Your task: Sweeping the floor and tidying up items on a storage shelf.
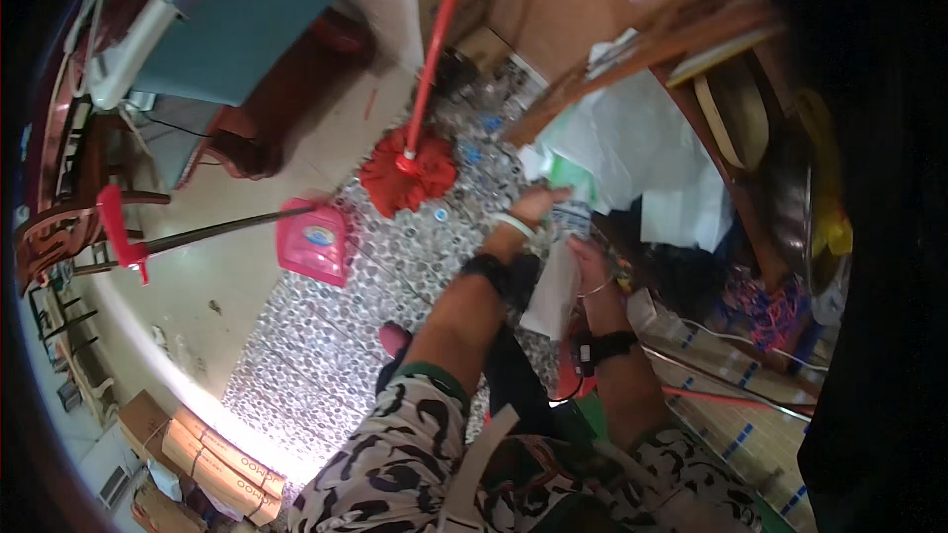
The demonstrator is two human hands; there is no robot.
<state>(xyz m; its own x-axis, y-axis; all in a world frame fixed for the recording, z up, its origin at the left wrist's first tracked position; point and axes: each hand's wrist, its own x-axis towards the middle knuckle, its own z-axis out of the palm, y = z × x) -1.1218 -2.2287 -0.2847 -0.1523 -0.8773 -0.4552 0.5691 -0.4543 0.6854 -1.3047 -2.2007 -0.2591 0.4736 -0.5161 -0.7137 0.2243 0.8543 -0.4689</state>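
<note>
Both my hands are at a cluster of white bags and wrapping beside a wooden piece of furniture. My left hand [539, 206] has its fingers on green and white plastic packaging [572, 178], close to a dark-printed band. Just below it, my right hand [590, 259] grips a long white paper or plastic sleeve [554, 289], which hangs down towards my legs. Blur hides the exact kind of each wrapper. Larger white plastic bags [637, 141] hang or lie directly beyond my hands.
A red mop [409, 166] stands upright on the pebble-patterned floor [318, 333]. Left of it is a pink long-handled dustpan [315, 240]. Plastic bottles [481, 129] crowd the corner. A wooden beam [652, 41] crosses at upper right. Cardboard boxes [222, 459] lie at lower left.
</note>
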